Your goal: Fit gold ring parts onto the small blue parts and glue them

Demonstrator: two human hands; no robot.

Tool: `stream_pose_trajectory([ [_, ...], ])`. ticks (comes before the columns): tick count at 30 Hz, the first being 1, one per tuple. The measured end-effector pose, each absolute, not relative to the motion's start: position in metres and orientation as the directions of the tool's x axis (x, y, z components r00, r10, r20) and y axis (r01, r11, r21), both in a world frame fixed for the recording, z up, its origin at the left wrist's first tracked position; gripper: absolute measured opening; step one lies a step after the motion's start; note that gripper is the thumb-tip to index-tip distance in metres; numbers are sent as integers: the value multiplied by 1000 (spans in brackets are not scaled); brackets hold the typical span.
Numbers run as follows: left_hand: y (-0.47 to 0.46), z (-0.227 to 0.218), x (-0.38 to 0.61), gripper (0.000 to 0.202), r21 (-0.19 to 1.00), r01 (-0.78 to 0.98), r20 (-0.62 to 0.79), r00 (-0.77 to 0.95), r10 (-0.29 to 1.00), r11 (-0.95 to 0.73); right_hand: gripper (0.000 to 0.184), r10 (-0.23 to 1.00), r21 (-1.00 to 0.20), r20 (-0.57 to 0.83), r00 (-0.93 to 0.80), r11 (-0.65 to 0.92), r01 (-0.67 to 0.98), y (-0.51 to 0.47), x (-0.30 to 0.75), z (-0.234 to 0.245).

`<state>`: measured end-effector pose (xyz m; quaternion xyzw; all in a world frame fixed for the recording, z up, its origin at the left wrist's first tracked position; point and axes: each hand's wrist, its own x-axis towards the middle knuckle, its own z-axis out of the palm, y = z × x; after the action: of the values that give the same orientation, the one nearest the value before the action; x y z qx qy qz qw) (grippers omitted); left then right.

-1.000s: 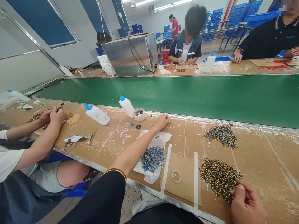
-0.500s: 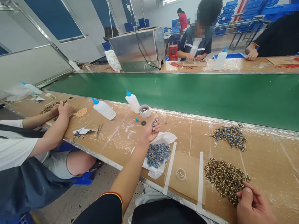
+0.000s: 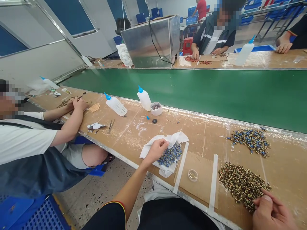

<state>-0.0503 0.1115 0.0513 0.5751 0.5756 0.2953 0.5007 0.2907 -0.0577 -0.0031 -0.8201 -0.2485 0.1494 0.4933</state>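
Observation:
My left hand (image 3: 157, 151) hangs over the left side of a heap of small blue pieces (image 3: 170, 155), which lies on crumpled white paper (image 3: 182, 137). Its fingers are pinched together, and whatever they hold is too small to make out. At the lower right, my right hand (image 3: 273, 209) touches the near edge of a heap of small dark-and-gold pieces (image 3: 242, 183). Thumb and forefinger are closed there, with the tips partly lost among the pieces. Between the hands, a small clear cup (image 3: 192, 175) with a thin pale stick sits on a cardboard sheet (image 3: 202, 163).
A mixed blue-and-gold heap (image 3: 250, 140) lies at the right. Blue-capped bottles (image 3: 145, 99), a tape roll (image 3: 156, 109), a black disc (image 3: 154, 121) and tweezers (image 3: 111, 126) stand or lie beyond. A green belt (image 3: 192, 89) runs behind. Co-workers sit at left and across.
My left hand has come down from above the table to the blue heap; the blue pieces seen in its fingers no longer show. My right hand stays at the dark-and-gold heap. The view has shifted.

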Motion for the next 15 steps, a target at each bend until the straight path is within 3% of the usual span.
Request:
stream_pose_trajectory([
  [6, 126, 60, -57, 24, 779, 619, -81, 255, 964, -98, 42, 571, -906, 8, 821, -342, 247, -58, 292, -5],
  [15, 134, 76, -68, 21, 667, 673, -51, 469, 881, -320, 40, 570, -913, 0, 822, -336, 233, -58, 294, -8],
])
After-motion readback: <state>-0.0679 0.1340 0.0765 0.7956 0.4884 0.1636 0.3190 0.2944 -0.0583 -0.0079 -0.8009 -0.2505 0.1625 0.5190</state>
